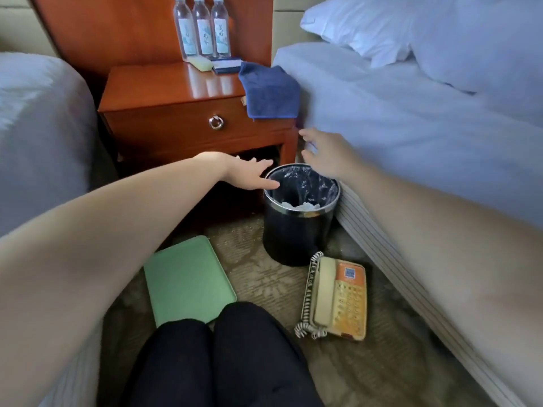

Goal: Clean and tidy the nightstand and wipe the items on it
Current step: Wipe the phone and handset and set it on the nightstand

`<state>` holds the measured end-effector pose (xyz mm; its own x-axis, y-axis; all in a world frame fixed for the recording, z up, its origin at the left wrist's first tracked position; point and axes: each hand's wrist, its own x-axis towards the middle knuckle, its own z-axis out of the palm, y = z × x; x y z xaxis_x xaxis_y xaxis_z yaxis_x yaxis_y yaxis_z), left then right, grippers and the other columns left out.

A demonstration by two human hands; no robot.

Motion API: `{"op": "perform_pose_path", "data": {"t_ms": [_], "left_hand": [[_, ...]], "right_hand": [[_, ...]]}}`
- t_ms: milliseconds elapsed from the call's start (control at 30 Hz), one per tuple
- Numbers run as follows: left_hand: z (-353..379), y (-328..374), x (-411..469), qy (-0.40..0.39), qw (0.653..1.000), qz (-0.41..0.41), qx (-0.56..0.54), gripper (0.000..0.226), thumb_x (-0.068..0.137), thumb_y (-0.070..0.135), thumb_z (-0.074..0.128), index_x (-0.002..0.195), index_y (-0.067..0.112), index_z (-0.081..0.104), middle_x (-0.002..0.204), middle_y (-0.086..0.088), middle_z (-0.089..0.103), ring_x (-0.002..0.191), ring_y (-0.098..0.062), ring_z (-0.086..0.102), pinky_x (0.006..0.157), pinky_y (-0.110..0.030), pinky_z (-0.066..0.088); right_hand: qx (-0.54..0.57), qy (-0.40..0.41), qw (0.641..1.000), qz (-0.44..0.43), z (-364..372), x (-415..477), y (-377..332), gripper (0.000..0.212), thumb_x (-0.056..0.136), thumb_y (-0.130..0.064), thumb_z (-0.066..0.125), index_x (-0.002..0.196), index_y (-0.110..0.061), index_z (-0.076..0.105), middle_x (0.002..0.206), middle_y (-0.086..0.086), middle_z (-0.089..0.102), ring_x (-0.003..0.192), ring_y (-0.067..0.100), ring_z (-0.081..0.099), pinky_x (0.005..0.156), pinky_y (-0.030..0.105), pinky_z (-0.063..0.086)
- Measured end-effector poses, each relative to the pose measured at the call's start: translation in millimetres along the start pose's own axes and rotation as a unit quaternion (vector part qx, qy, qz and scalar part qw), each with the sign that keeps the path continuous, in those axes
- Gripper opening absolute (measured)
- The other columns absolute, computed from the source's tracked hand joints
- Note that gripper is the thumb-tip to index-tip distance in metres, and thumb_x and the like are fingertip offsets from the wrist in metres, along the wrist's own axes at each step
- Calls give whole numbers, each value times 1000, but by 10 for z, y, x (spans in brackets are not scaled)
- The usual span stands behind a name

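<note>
The wooden nightstand (176,89) stands between two beds. At its back are three water bottles (202,27), a yellow sponge (201,63) and a small dark box (226,65). A blue cloth (269,92) hangs over its right front corner. My left hand (249,173) reaches with straight fingers to the left rim of the black bin (296,233). My right hand (326,154) hovers open above the bin's right rim, below the cloth, holding nothing. A beige telephone (338,298) and a green tray (188,280) lie on the carpet.
A bed with white sheets and pillows (411,118) runs along the right, another bed (38,127) on the left. The bin has a clear liner and crumpled paper inside. My knees in dark trousers (223,356) are at the bottom centre.
</note>
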<state>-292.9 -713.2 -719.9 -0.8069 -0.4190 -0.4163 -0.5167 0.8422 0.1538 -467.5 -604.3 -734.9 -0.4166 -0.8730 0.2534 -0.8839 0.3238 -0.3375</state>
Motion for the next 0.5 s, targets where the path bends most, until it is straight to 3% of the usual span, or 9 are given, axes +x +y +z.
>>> {"op": "perform_pose_path", "data": {"t_ms": [100,167,233,367,500], "left_hand": [[273,316,8,-52,998,25,-26,70,99,56,36,155,18,21,161,1,22,147,-15,19,118,-30,11],[468,480,39,-80,995,38,-38,64,97,58,38,147,19,40,151,1,41,138,-14,38,115,-30,22],[683,618,115,-117,990,43,-62,61,97,58,40,143,18,46,142,2,51,128,-12,49,111,-28,29],[1166,789,401,-163,984,24,-65,71,94,63,40,151,20,32,152,0,39,138,-17,40,117,-36,25],[1585,868,771,-161,984,-2,-76,89,89,71,40,156,20,11,161,0,20,148,-19,19,121,-40,15]], "right_hand": [[14,2,999,42,22,-481,194,33,89,-22,48,119,-29,58,104,-7,70,103,24,61,92,40,49],[15,-17,998,64,62,-751,287,26,88,-26,50,110,-33,62,98,-8,70,99,22,61,90,38,50],[29,-44,996,77,151,-985,416,19,89,-27,50,101,-33,64,89,-10,70,94,18,63,88,37,51],[41,-106,988,108,467,-1343,750,19,92,-25,48,94,-26,67,76,-11,71,83,11,66,83,37,54],[5,-194,966,169,802,-1543,1140,20,91,-25,56,106,-22,69,104,-5,68,101,18,62,91,35,50]]}}
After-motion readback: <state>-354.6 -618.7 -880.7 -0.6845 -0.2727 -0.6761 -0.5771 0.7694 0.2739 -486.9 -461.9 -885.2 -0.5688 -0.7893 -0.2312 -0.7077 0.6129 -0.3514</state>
